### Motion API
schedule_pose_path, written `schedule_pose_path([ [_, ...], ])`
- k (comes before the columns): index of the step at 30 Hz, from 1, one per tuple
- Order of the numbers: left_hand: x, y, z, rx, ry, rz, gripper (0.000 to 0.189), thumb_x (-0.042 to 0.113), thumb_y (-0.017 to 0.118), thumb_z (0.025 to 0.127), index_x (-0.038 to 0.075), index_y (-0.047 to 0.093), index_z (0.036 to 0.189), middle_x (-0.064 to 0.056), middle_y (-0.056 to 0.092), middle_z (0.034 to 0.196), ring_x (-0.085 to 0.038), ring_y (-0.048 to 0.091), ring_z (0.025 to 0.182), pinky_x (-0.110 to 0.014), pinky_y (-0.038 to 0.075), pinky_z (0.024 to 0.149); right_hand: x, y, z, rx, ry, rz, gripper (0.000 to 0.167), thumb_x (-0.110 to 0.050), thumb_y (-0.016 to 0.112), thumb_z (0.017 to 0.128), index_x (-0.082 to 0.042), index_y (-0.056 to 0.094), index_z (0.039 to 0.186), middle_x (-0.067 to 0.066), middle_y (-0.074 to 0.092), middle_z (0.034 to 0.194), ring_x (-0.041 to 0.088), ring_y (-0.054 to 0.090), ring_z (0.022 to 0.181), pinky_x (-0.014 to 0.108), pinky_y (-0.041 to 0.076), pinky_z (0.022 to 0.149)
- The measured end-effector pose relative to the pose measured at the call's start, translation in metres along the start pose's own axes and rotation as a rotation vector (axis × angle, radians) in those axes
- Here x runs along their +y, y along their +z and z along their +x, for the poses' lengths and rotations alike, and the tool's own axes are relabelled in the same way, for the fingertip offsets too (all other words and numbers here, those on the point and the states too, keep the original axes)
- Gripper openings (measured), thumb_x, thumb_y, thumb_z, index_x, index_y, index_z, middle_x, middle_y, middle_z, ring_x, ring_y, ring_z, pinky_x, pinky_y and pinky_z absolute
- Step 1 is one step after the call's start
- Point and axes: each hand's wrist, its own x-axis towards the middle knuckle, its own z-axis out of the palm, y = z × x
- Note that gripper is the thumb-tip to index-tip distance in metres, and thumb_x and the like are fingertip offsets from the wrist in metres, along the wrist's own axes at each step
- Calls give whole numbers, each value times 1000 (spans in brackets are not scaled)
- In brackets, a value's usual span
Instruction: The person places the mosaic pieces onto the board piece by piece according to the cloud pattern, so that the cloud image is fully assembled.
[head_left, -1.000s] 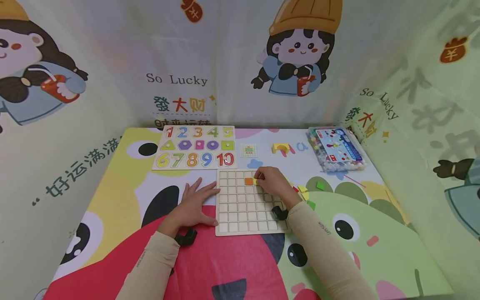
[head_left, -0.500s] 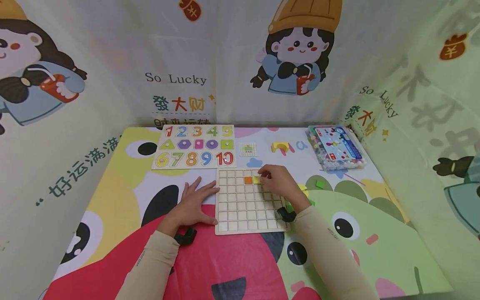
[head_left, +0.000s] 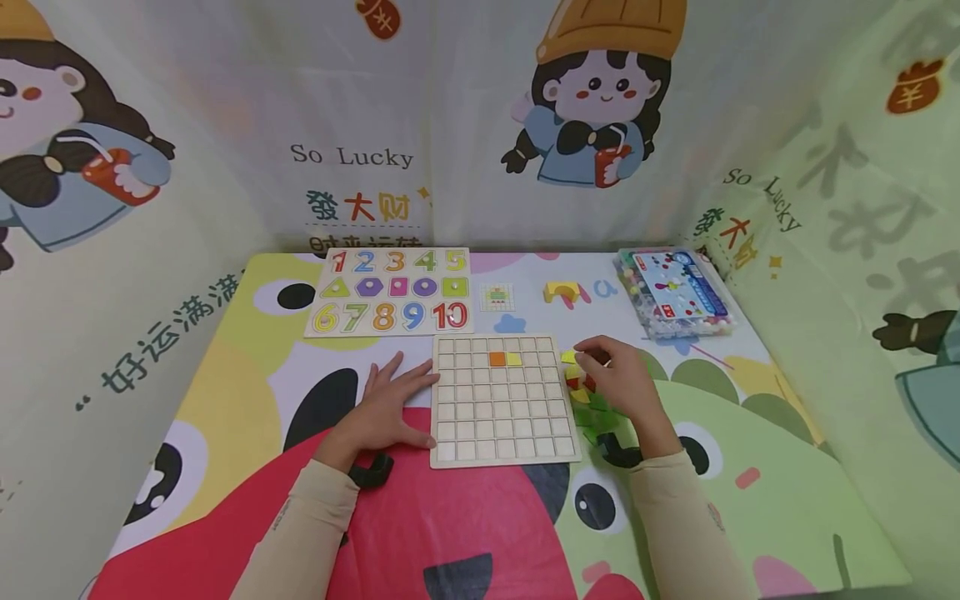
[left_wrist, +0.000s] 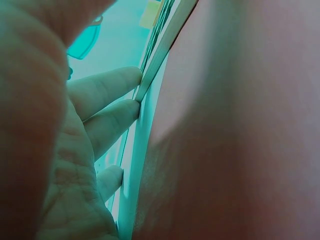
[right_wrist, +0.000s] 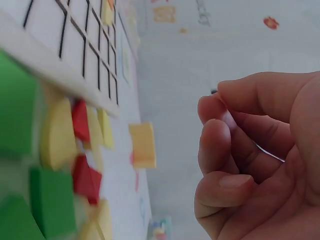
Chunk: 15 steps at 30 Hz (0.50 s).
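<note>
Pale wooden board (head_left: 495, 429), shallow square cells, flat on the table (head_left: 420, 525). Square orange tile (head_left: 497, 359) and yellow tile (head_left: 513, 359) sit side by side near its far edge. Left hand (head_left: 386, 412): fingers spread, touching board's left edge. Right hand (head_left: 618, 383): fingers curled near smooth green blocks (right_wrist: 52, 202) and red blocks (right_wrist: 86, 177), right of board; can't tell if pinching anything.

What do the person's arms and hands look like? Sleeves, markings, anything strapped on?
Both arms are in beige: left sleeve, right sleeve, each with small dark lettering, unreadable here. A curved black piece shows at the left wrist, another at the right. Left hand and right hand are gloveless.
</note>
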Motion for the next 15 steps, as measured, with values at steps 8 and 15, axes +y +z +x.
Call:
schedule_pose_path([
  [8, 0, 1, 0, -1, -3, -5, 107, 42, 98, 64, 20, 51, 158, -3, 33, 174, -42, 3, 164, -71, -8, 128, 22, -15, 0, 105, 71, -51, 28, -25, 63, 106, -6, 75, 122, 16, 76, 106, 28, 65, 89, 33, 53, 76],
  [15, -4, 3, 3, 10, 11, -1, 108, 44, 98, 64, 20, 51, 159, -4, 33, 174, -44, 5, 164, -73, -8, 127, 39, -22, 2, 43, 173, -105, 27, -21, 66, 104, -5, 76, 122, 18, 74, 111, 29, 63, 95, 32, 51, 78],
])
